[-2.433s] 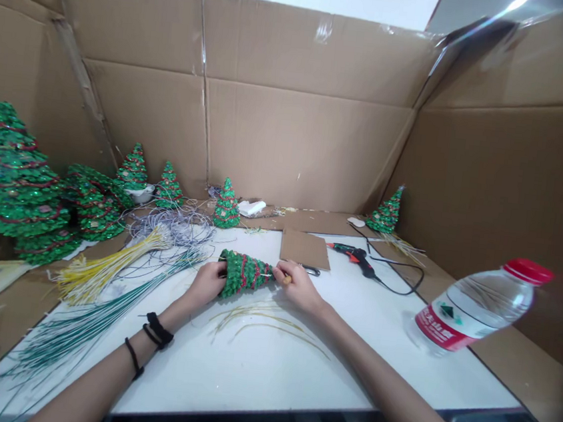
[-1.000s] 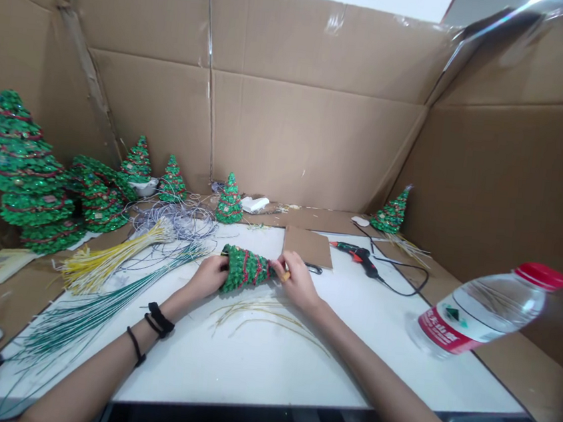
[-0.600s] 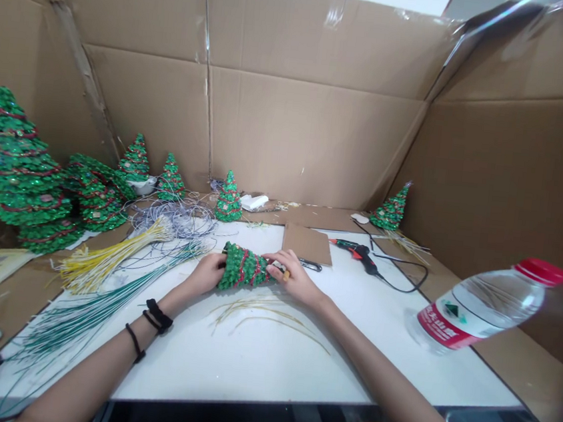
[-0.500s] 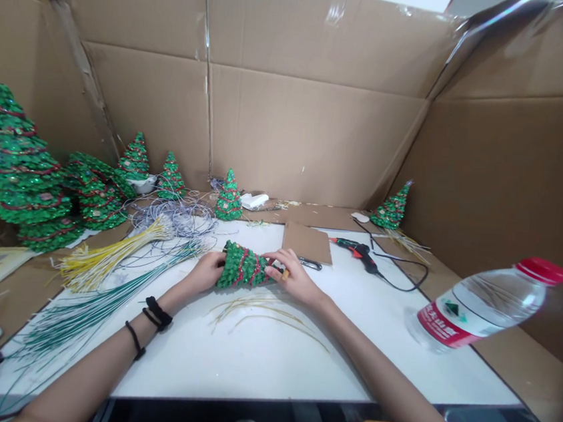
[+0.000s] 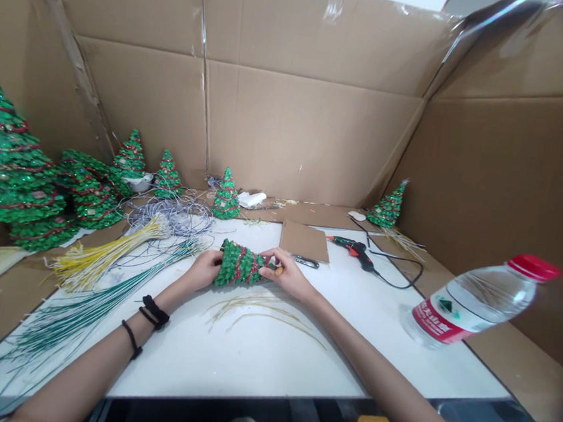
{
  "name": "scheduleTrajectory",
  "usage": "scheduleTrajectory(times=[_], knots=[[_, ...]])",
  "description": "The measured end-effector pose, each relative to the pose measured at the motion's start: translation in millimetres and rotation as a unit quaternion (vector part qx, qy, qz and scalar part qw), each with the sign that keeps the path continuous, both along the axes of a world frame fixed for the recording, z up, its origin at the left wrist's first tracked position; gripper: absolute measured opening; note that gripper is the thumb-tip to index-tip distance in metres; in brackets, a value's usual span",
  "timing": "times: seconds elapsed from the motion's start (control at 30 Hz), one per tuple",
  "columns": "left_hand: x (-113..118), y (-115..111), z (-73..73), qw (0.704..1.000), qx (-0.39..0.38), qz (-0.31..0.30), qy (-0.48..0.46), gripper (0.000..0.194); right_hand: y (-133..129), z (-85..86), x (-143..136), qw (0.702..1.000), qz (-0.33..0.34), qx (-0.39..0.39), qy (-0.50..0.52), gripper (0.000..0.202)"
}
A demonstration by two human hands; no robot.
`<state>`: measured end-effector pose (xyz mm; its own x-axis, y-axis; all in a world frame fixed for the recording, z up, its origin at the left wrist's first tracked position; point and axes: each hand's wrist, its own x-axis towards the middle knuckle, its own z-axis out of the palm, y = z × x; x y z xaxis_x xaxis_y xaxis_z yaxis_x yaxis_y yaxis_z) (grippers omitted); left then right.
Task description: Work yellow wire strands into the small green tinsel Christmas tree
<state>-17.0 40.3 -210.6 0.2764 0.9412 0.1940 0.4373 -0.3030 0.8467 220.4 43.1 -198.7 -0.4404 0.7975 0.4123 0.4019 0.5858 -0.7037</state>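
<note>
A small green Christmas tree (image 5: 243, 265) with red garland lies on its side, its tip to the right. My left hand (image 5: 206, 269) is closed around its wide base, some fingers hidden behind it. At the narrow end my right hand (image 5: 285, 273) is closed, thumb and fingers against the tip. A small orange-brown thing (image 5: 278, 271) shows between those fingers; its kind is too small to tell. Several pale yellow strands (image 5: 263, 312) lie on the white board (image 5: 245, 362) just in front of the tree.
Left of my hands lie bundles of green wires (image 5: 84, 311) and yellow wires (image 5: 106, 253), with tangled cord (image 5: 170, 213) behind. Finished trees (image 5: 19, 170) crowd the left. A glue gun (image 5: 358, 251), cardboard piece (image 5: 306, 242), carabiner (image 5: 306, 261) and tilted-looking water bottle (image 5: 477, 305) are rightward.
The whole view has shifted slightly, so everything sits a little further left. Both hands keep their hold, with the right fingers only slightly moved at the tree's tip.
</note>
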Motion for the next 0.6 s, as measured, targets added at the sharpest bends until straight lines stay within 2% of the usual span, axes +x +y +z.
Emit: scheduleTrajectory(times=[0.4,0.6], knots=[[1.8,-2.2,5.6,0.999,0.007,-0.03,-0.007,0.018,-0.2,-3.3,-2.3,0.999,-0.017,-0.028,0.031,0.03],[2.4,-4.0,9.4,0.999,0.015,-0.031,0.01,0.019,-0.9,2.1,2.1,0.998,0.024,-0.054,0.021,0.026]])
